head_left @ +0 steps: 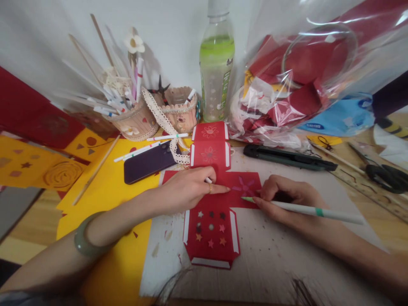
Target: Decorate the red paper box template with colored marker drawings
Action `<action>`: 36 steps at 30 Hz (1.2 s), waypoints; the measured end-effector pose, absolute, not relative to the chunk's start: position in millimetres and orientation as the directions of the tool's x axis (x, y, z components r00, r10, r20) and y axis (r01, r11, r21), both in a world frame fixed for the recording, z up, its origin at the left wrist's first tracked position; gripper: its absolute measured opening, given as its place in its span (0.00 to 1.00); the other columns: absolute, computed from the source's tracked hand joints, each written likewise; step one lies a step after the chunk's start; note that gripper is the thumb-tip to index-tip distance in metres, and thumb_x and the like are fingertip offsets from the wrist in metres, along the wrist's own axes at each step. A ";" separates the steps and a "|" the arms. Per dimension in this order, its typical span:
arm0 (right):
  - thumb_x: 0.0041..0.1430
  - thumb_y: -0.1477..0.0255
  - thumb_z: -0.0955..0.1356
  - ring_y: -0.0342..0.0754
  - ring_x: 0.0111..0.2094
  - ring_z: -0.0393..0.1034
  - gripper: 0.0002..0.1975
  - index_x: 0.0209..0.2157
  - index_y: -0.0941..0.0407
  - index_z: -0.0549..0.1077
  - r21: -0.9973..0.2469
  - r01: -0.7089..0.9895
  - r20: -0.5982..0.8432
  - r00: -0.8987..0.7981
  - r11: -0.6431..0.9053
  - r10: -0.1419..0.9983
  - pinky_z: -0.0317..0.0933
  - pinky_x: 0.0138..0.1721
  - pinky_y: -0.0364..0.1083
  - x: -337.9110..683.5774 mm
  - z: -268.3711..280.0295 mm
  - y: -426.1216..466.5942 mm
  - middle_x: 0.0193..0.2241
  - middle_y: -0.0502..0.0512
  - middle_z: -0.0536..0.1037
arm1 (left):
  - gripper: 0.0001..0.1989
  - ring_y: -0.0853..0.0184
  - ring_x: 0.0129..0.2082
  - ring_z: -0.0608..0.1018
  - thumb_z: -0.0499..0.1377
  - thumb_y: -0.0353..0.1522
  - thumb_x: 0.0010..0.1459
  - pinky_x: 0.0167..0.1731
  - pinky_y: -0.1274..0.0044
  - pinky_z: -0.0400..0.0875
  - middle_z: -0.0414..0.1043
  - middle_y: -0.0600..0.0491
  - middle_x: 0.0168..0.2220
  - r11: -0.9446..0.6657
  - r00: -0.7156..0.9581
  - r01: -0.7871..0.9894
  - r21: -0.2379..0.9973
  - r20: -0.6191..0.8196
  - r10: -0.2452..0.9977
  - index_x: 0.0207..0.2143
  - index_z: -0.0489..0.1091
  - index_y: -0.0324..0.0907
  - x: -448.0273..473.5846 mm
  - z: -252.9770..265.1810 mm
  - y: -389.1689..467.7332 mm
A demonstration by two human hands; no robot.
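A flat red paper box cutout (219,187) in a cross shape lies in front of me, with white strips along its flaps. My left hand (197,185) presses its extended index finger on the middle panel. Its other fingers curl around a small white piece (208,180), which looks like a marker cap. Pinched in my right hand (287,197) is a white marker (321,212) with a green band. Its green tip is at the right panel, just below a purple drawn flower (245,185). Star stickers (211,243) in several colours dot the near panel.
Yellow paper (117,263) and a dark phone (149,162) lie left. Behind stand a pen holder (135,123), a small basket (180,117) and a bottle (216,72). A clear scrap bag (264,106), utility knife (290,158) and scissors (387,176) are right.
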State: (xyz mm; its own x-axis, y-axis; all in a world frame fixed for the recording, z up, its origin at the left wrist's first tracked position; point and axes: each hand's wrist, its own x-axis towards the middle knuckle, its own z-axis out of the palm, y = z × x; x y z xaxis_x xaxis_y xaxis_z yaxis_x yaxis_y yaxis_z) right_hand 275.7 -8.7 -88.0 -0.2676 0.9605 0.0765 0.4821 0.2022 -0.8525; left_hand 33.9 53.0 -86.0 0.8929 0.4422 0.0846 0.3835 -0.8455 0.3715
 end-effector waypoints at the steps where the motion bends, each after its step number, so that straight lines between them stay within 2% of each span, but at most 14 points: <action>1: 0.55 0.69 0.67 0.41 0.21 0.58 0.12 0.21 0.54 0.63 -0.850 0.485 0.078 -0.271 0.206 0.959 0.51 0.20 0.41 275.7 -87.6 -8.8 0.18 0.46 0.66 | 0.24 0.69 0.32 0.68 0.44 0.20 0.58 0.31 0.79 0.63 0.64 0.52 0.34 -0.844 0.893 0.384 0.374 0.084 0.443 0.51 0.67 0.47 33.7 -86.6 53.1; 8: 0.54 0.71 0.66 0.41 0.19 0.56 0.12 0.19 0.54 0.61 -0.861 0.467 0.074 -0.280 0.203 0.957 0.49 0.18 0.41 276.2 -84.2 -9.8 0.17 0.46 0.65 | 0.24 0.70 0.32 0.68 0.44 0.21 0.58 0.30 0.80 0.63 0.64 0.52 0.34 -0.838 0.891 0.381 0.390 0.089 0.446 0.51 0.67 0.47 33.5 -89.0 53.9; 14: 0.53 0.71 0.66 0.42 0.21 0.58 0.13 0.18 0.54 0.61 -0.867 0.462 0.050 -0.296 0.189 0.954 0.53 0.20 0.42 274.2 -81.0 -8.4 0.18 0.47 0.66 | 0.24 0.70 0.32 0.68 0.44 0.20 0.58 0.30 0.80 0.63 0.64 0.52 0.34 -0.824 0.887 0.390 0.411 0.072 0.455 0.51 0.68 0.46 33.6 -88.7 53.2; 21: 0.56 0.68 0.66 0.41 0.21 0.58 0.13 0.20 0.54 0.62 -0.845 0.500 0.069 -0.247 0.188 0.966 0.52 0.20 0.42 278.2 -89.4 -9.1 0.18 0.47 0.66 | 0.24 0.70 0.32 0.68 0.44 0.21 0.58 0.31 0.80 0.64 0.65 0.52 0.34 -0.830 0.887 0.392 0.396 0.076 0.455 0.52 0.67 0.47 33.6 -89.0 53.3; 28: 0.55 0.70 0.66 0.41 0.20 0.57 0.13 0.19 0.54 0.61 -0.847 0.483 0.090 -0.277 0.219 0.957 0.51 0.19 0.41 276.8 -87.3 -7.8 0.18 0.46 0.65 | 0.24 0.70 0.32 0.68 0.43 0.21 0.59 0.30 0.80 0.63 0.64 0.52 0.34 -0.826 0.889 0.391 0.405 0.065 0.453 0.52 0.67 0.46 33.9 -88.5 53.5; 36: 0.55 0.69 0.66 0.41 0.20 0.57 0.14 0.19 0.54 0.61 -0.859 0.483 0.050 -0.252 0.171 0.966 0.51 0.19 0.42 277.6 -85.4 -9.2 0.18 0.47 0.65 | 0.23 0.70 0.32 0.68 0.44 0.22 0.60 0.29 0.81 0.63 0.64 0.53 0.34 -0.830 0.885 0.397 0.391 0.078 0.460 0.52 0.66 0.48 33.4 -88.8 52.8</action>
State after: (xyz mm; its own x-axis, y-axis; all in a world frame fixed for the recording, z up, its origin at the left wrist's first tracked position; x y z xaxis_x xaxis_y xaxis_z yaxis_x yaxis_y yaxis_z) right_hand 277.6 -9.2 -85.4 -0.2519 0.9664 0.0504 0.4827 0.1706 -0.8590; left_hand 33.4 52.8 -88.8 0.8845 0.4599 0.0778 0.3972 -0.8301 0.3914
